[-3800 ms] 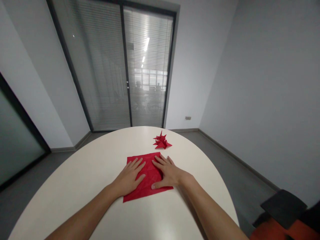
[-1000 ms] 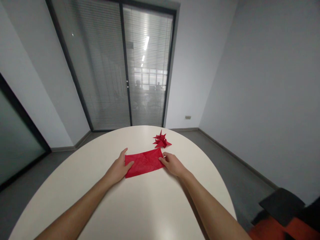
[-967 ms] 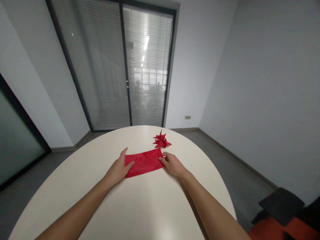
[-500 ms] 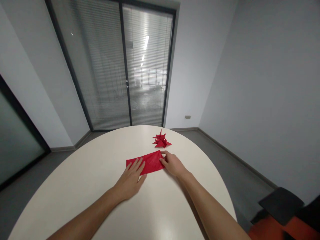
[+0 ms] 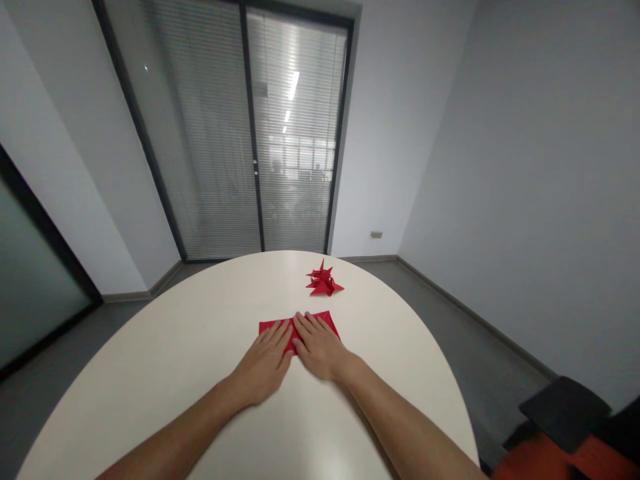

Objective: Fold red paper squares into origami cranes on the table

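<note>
A folded sheet of red paper [image 5: 324, 317] lies flat on the pale round table [image 5: 210, 333]. My left hand [image 5: 267, 360] rests open on its left part, fingers stretched out. Over the right part, my right hand [image 5: 319, 347] lies flat with its fingers extended, their tips close to those of the left. Both hands cover much of the paper; its upper corners and upper edge show. Just beyond it sits a small cluster of red folded-paper figures [image 5: 324, 280] with pointed tips.
Beyond the table's far edge stands a dark-framed glass partition with blinds [image 5: 300, 200]. A black and orange chair [image 5: 565, 413] is at the lower right. Grey floor [image 5: 430, 300] and a wall [image 5: 540, 200] run along the right side.
My right hand has let go of the paper's right end and moved left, flattening onto it. The paper's right end now lies lower on the table. My left hand stays nearly in place.
</note>
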Demonstrator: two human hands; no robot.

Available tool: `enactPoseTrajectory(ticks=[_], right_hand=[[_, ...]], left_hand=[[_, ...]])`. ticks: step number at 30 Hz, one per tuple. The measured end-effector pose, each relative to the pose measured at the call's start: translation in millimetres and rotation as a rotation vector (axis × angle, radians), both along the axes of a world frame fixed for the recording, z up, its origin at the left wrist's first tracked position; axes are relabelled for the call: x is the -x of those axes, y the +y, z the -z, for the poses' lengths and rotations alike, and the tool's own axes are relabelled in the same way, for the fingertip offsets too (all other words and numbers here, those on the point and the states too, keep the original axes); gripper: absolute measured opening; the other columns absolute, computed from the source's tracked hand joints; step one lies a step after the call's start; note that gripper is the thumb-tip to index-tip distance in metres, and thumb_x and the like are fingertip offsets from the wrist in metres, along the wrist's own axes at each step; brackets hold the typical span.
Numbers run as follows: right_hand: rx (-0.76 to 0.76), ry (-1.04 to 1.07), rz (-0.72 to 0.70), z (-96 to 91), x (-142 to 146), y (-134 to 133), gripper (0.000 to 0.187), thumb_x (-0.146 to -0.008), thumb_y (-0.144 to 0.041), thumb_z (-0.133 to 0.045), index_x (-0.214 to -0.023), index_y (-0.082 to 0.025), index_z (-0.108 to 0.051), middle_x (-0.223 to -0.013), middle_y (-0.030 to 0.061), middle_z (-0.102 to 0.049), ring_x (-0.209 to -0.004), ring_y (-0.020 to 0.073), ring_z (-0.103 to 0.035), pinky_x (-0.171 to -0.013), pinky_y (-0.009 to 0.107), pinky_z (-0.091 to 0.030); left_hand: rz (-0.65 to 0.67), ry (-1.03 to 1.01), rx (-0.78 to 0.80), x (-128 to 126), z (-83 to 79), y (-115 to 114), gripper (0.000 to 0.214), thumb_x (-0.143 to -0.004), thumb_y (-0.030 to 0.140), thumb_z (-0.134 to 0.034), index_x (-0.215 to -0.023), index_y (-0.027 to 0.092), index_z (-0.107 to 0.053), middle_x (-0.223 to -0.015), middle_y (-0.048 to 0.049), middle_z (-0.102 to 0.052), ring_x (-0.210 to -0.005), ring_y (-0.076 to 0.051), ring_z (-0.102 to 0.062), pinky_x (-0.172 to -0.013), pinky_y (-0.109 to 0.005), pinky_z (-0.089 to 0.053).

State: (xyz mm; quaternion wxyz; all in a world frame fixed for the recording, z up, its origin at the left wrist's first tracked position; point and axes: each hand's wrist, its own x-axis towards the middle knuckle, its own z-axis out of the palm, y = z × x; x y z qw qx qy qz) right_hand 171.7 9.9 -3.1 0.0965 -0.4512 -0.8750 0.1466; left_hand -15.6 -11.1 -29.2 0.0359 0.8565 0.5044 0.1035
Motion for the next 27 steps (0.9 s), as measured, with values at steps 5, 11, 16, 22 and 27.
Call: enactPoseTrajectory(ticks=[5,11,16,22,27], right_hand=[[0.06,-0.058,0.099,-4.6,-10.9,5.9,0.074,-0.101,-0.055,-0.022,-0.157,-0.008,-0.019,-0.164,0.0129,-0.013,-0.152,0.0304,-0.007,-0.123,0.047,-0.007],[0.123,-0.1,0.185,-10.9,-14.6,4.9,0.082,-0.097,-0.065,-0.019,-0.158,-0.011,-0.014,-0.165,0.0099,-0.006,-0.153,0.0294,-0.002,-0.123,0.047,-0.001],[0.091,-0.087,0.161,-10.4,-18.1,6.8,0.083,-0.096,-0.067,-0.021,-0.158,-0.012,-0.015,-0.165,0.0109,-0.009,-0.153,0.0306,-0.003,-0.122,0.051,0.001],[0.057,-0.051,0.078,-6.6,-26.3,12.1,0.083,-0.096,-0.067,-0.029,-0.157,-0.012,-0.022,-0.164,0.0139,-0.014,-0.152,0.0311,-0.006,-0.121,0.054,0.0],[0.077,-0.016,0.078,-5.9,-33.4,15.7,0.08,-0.096,-0.065,-0.033,-0.157,-0.014,-0.021,-0.164,0.0127,-0.015,-0.152,0.0311,-0.008,-0.121,0.053,-0.007]], left_hand=[[-0.126,0.068,0.037,6.3,-7.9,3.2,0.063,-0.101,0.043,-0.025,-0.151,0.006,-0.036,-0.16,-0.0163,-0.028,-0.149,-0.031,-0.022,-0.12,-0.049,-0.025],[-0.303,0.121,0.074,13.3,-13.3,5.4,0.064,-0.1,0.04,-0.026,-0.152,0.002,-0.031,-0.16,-0.0191,-0.023,-0.15,-0.032,-0.021,-0.12,-0.052,-0.024],[-0.272,0.053,-0.08,12.0,-18.3,4.7,0.059,-0.096,0.027,-0.034,-0.15,0.003,-0.036,-0.16,-0.0188,-0.026,-0.15,-0.031,-0.021,-0.121,-0.053,-0.021],[0.119,-0.121,0.023,8.9,-17.2,-1.7,0.053,-0.101,0.037,-0.034,-0.151,0.02,-0.038,-0.159,-0.0081,-0.034,-0.148,-0.023,-0.03,-0.121,-0.045,-0.027],[0.079,-0.07,0.103,15.2,-15.3,-0.1,0.056,-0.102,0.043,-0.031,-0.152,0.02,-0.036,-0.16,-0.0081,-0.031,-0.149,-0.024,-0.025,-0.121,-0.047,-0.024]])
